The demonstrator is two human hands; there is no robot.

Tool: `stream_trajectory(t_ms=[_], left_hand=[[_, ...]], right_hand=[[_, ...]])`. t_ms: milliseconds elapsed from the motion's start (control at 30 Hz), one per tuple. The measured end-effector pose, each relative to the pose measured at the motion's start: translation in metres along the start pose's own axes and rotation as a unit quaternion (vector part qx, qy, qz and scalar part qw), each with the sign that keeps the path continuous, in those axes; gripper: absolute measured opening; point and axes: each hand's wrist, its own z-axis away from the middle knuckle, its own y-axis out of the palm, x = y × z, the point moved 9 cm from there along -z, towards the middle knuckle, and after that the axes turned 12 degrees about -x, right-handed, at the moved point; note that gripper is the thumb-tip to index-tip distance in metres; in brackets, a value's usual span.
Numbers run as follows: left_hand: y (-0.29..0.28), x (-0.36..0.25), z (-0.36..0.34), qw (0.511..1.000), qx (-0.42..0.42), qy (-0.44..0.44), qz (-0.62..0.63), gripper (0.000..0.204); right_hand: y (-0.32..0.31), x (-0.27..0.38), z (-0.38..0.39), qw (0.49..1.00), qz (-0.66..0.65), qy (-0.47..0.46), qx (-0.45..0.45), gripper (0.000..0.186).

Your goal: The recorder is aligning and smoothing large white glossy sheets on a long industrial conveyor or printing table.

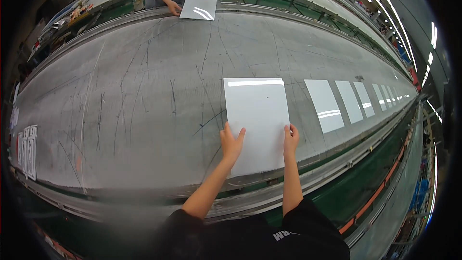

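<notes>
A glossy white rectangular sheet [257,115] is held between my two hands above the grey table, near its front edge. My left hand [232,142] grips the sheet's left edge, with the thumb on top and the fingers partly hidden. On the opposite edge, my right hand [290,139] pinches the sheet at about the same height. A bright strip of light reflects near its far end, and a small dark speck shows below that. Whether the sheet touches the tabletop, I cannot tell.
Several similar white sheets [324,106] lie in a row to the right along the long grey table [159,91], which is marked with dark lines. Printed sheets [30,151] rest at the far left. Across the table, another person's hands hold a white sheet [199,7].
</notes>
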Motion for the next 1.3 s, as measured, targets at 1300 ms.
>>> stream_trajectory(t_ms=[1300], left_hand=[[0.133, -0.013, -0.066, 0.988, 0.007, -0.050, 0.143, 0.042]], right_hand=[[0.084, -0.089, -0.121, 0.940, 0.281, 0.110, 0.159, 0.050]])
